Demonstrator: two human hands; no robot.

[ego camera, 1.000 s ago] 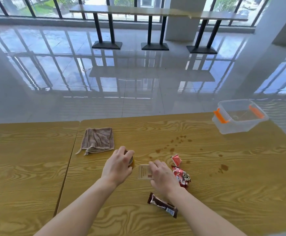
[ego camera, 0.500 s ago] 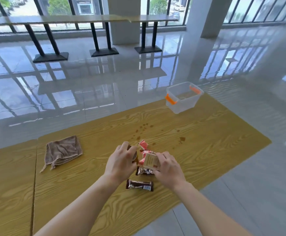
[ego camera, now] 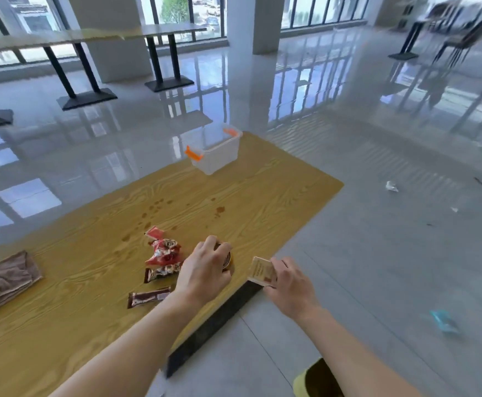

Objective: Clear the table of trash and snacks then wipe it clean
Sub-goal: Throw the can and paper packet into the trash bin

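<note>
Canteen hall: rows of tables (ego camera: 154, 31), glossy floor (ego camera: 377, 253).

Wood-grain desk (ego camera: 277, 196): brown cloth (ego camera: 3, 280), clear bin (ego camera: 215, 151), red wrappers (ego camera: 164, 249), chocolate bar (ego camera: 148, 297), brown stains (ego camera: 159, 206).

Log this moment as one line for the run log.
left hand: gripping can | right hand: holding small box past table edge | wrappers, cloth, spills remain
</note>
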